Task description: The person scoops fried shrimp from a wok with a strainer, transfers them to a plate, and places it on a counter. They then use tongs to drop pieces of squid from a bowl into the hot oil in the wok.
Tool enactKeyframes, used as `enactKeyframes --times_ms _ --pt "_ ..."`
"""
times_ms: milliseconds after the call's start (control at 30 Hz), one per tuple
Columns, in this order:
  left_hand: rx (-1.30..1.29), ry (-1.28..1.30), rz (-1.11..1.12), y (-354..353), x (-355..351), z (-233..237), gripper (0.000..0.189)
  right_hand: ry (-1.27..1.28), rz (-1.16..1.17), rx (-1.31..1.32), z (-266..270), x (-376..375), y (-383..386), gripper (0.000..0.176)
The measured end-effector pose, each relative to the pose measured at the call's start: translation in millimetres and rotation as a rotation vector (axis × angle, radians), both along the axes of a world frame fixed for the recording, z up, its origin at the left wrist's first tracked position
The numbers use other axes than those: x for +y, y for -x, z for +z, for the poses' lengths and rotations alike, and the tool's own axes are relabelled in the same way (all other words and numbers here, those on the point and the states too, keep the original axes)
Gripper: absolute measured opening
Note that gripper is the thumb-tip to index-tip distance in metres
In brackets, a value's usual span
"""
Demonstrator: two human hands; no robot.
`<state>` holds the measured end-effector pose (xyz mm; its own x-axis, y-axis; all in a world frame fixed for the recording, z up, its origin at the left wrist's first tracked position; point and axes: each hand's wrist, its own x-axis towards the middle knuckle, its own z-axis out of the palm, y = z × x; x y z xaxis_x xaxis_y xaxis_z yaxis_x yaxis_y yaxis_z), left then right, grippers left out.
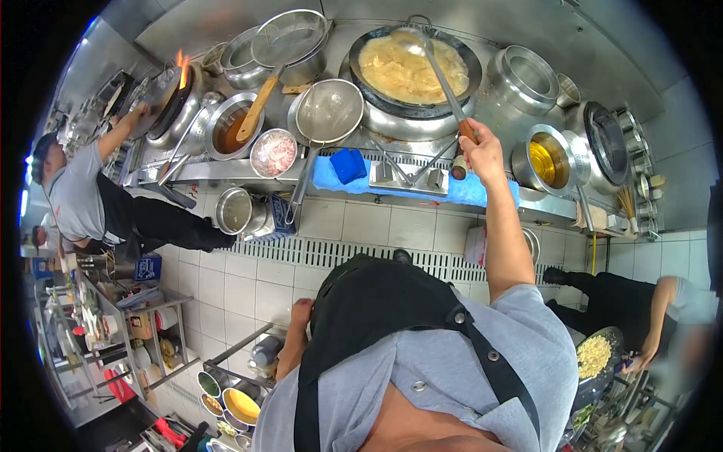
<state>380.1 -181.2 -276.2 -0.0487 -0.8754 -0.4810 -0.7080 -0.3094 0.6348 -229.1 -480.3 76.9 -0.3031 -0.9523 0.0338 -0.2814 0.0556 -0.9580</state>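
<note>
One arm, my right, reaches forward, the right hand [484, 153] closed around the wooden handle of a long metal ladle [443, 78], whose rounded end meets frothy, pale-yellow liquid [392, 71] toward the far side of a round, dark-rimmed wok [475, 75]. My left hand [301, 311] hangs low beside my black apron [376, 301]; I can't tell whether it grips anything.

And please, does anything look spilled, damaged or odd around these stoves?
I see no clear spill or damage around the large wok. What stands out is the open flame at the far left, rising beside a pan; no other flame shows, though this may be ordinary cooking.
</note>
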Motion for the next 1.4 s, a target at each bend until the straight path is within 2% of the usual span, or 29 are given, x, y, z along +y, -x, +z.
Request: enactKeyframes --times_ms 33,100,133,233,333,400,433,500,533,567,600,633,667,733,800,833,867,933,967,1000,1067,1133,1200,1233,1267,1300,1333,1367,1400 --pt "-0.003 -0.006 0.003 -11.6 17.4 -6.5 0.032 0.059 -0.01 0.132 -5.8 -3.2 1.4 0.054" --pt "-0.405 0.044 -0.575 -25.7 39.2 -12.0 0.027 0.006 -0.002 0.045 7.0 -6.5 -4.9 0.054" --pt "-0.406 0.045 -0.575 -25.9 46.0 -8.5 0.027 -0.043 0.004 -0.038 14.2 -8.5 -6.4 0.053" --pt "-0.416 -0.114 -0.53 -25.0 60.1 7.5 0.029 -0.119 0.121 -0.203 17.0 -15.6 -3.4 0.055" --pt "-0.345 -0.154 -0.398 -11.0 47.7 23.1 0.03 -0.135 0.123 -0.179 14.9 -8.6 -1.7 0.055" --pt "-0.298 0.097 -0.395 4.1 31.0 27.7 0.029 -0.099 0.089 -0.171 16.3 1.3 -5.2 0.054" --pt "-0.294 0.09 -0.388 8.2 26.8 20.9 0.029 -0.068 0.048 -0.166 15.6 9.4 -6.7 0.054" --pt "0.102 0.091 0.039 17.1 14.2 8.3 0.035 -0.017 -0.03 -0.192 5.6 23.6 -4.9 0.053" --pt "0.04 0.074 0.06 27.7 1.6 22.3 0.039 0.046 -0.114 -0.22 -1.8 28.0 -3.2 0.053" --pt "-0.022 0.054 0.085 38.7 -11.6 38.1 0.043 0.114 -0.167 -0.254 -18.9 31.1 -0.3 0.052" --pt "-0.014 0.067 0.03 36.0 -17.7 26.4 0.043 0.103 -0.147 -0.255 -30.1 38.5 1.1 0.052" --pt "-0.007 0.076 -0.016 30.9 -18.1 10.9 0.043 0.136 -0.24 -0.197 -40.0 48.7 1.4 0.051" --pt "0.024 -0.1 0.288 61.0 -29.1 66.1 0.044 0.174 -0.325 -0.139 -51.5 56.1 2.8 0.05" --pt "-0.01 -0.044 0.214 53.3 -25.1 38.6 0.042 0.206 -0.374 -0.188 -87.5 71.4 15.6 0.047" --pt "-0.006 -0.139 0.266 57.9 -26.7 58.7 0.042 0.137 -0.437 0.022 -147.8 84.5 49.1 0.054" --pt "0.002 -0.233 0.28 61.8 -25.7 68.1 0.041 0.137 -0.417 0.022 -166.8 91.9 58.3 0.054" --pt "0.007 -0.235 0.295 55.0 -19.9 51.5 0.041 0.042 -0.451 0.092 -181.0 100.2 67.9 0.054" --pt "-0.139 -0.059 -0.125 25.9 -7.1 -6.0 0.037 -0.053 -0.482 0.168 -182.0 102.3 70.8 0.055" --pt "-0.275 0.034 -0.391 22.5 -8.7 0.8 0.031 -0.172 -0.512 0.338 -176.6 105.2 66.0 0.057" --pt "-0.273 0.034 -0.395 25.5 -14.3 15.8 0.031 -0.291 -0.543 0.506 -174.6 108.7 63.0 0.059" --pt "-0.476 -0.136 -0.322 38.3 -26.5 53.3 0.026 -0.299 -0.547 0.484 -174.4 107.3 59.7 0.062" --pt "-0.471 -0.059 -0.348 40.8 -36.9 63.2 0.021 -0.356 -0.467 0.521 -188.1 99.2 65.1 0.062" --pt "-0.443 0.064 -0.659 34.3 -54.1 50.9 0.025 -0.396 -0.38 0.537 -199.1 94.3 72.2 0.063" --pt "-0.443 0.075 -0.681 43.1 -63.3 64.1 0.025 -0.406 -0.397 0.766 -195.8 96.2 64.9 0.058" --pt "0.014 -0.127 -0.114 56.5 -71.6 76.7 0.032 -0.404 -0.418 0.764 -190.8 99.8 57.8 0.058" --pt "0.472 -0.321 0.462 71.3 -81.3 94.0 0.04 -0.25 -0.418 0.729 -187.4 101.3 52.4 0.052" --pt "0.588 -0.273 0.461 79.5 -94.1 101.9 0.047 -0.096 -0.407 0.696 -184.0 100.0 44.0 0.047" --pt "0.702 -0.231 0.467 87.5 -104.4 110.4 0.055 -0.066 -0.381 0.445 -187.2 100.2 27.9 0.032" --pt "0.846 -0.249 0.495 101.9 -114.9 137.1 0.056 -0.142 -0.18 0.394 -158.2 105.1 -1.0 0.028"
